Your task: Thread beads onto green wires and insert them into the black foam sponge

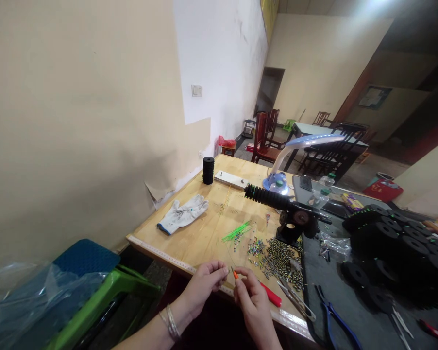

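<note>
In the head view, your left hand (pixel 212 276) has its fingers curled, thumb and forefinger nearly meeting; you cannot tell from here whether they pinch anything. Your right hand (pixel 248 291) is half closed, with a small orange piece (pixel 235 274) between thumb and forefinger, at the table's near edge. A thin strand (pixel 230 254) slants up from about your fingertips towards 12 o'clock.

The fine work at your fingertips looks under way rather than finished. Much appears left: green strands (pixel 237 231) lie loose at 12 o'clock, small coloured beads (pixel 256 248) between 1 and 2, and a spread of striped beads (pixel 282 260) between 2 and 3. At 1 o'clock, a ribbed black rod (pixel 268 196) shows green specks near its far end, perhaps bits already fitted; you can't confirm that.

The strand's lower end is lost near your fingers, and the orange piece is partly covered by your grip. A red handle (pixel 271 293) at 4 o'clock runs partly behind your right hand. Also around 4, the blue pliers (pixel 335 325) are cut off by the bottom edge. Between 2 and 3, dark black rolls (pixel 390 243) blend together, too murky to count.
</note>
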### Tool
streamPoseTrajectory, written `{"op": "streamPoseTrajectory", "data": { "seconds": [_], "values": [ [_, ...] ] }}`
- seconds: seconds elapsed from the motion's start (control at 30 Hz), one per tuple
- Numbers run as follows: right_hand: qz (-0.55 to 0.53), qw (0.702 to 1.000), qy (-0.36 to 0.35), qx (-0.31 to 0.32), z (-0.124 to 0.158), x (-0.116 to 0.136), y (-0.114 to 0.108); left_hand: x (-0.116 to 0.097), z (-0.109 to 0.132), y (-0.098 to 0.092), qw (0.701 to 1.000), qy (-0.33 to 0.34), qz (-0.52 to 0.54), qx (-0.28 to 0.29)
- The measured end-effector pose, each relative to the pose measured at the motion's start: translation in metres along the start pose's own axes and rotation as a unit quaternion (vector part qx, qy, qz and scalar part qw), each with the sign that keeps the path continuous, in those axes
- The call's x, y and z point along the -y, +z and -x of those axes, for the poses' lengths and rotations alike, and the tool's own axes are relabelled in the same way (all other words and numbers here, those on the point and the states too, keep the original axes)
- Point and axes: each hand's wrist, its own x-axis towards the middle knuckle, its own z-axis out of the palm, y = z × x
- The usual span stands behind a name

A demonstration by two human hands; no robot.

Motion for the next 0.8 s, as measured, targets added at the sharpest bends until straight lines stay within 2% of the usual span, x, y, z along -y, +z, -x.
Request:
{"op": "streamPoseTrajectory", "data": {
  "seconds": [0.1,0.2,0.3,0.43,0.5,0.6,0.67,0.73,0.8],
  "values": [
    [0.076,0.996,-0.032,0.046,0.001,0.008,-0.007,-0.001,-0.003,-0.003,1.000,-0.004,-0.009,-0.003],
    [0.182,0.979,-0.053,0.073,0.000,0.013,-0.013,-0.006,-0.002,-0.002,0.996,0.051,-0.073,-0.027],
    [0.226,0.971,-0.045,0.068,-0.002,0.012,-0.015,-0.009,0.002,0.002,0.983,0.115,-0.140,-0.043],
    [0.212,0.976,-0.033,0.025,-0.003,0.003,-0.009,-0.005,0.007,0.007,0.976,0.138,-0.164,-0.049],
    [0.180,0.983,-0.023,0.006,-0.003,-0.003,-0.004,0.000,0.008,0.008,0.983,0.121,-0.130,-0.047],
    [0.092,0.996,-0.003,0.008,-0.002,-0.008,-0.001,0.004,0.005,0.004,0.998,0.031,-0.042,-0.028],
    [0.063,0.998,-0.018,0.020,-0.001,-0.007,-0.003,0.003,0.001,0.000,1.000,-0.027,-0.004,-0.006],
    [0.094,0.993,-0.064,0.038,0.001,0.000,-0.008,-0.001,-0.002,-0.004,0.999,-0.046,-0.006,0.013],
    [0.156,0.980,-0.110,0.061,0.001,0.007,-0.014,-0.005,-0.004,-0.006,0.998,-0.021,-0.051,0.014]
  ]
}}
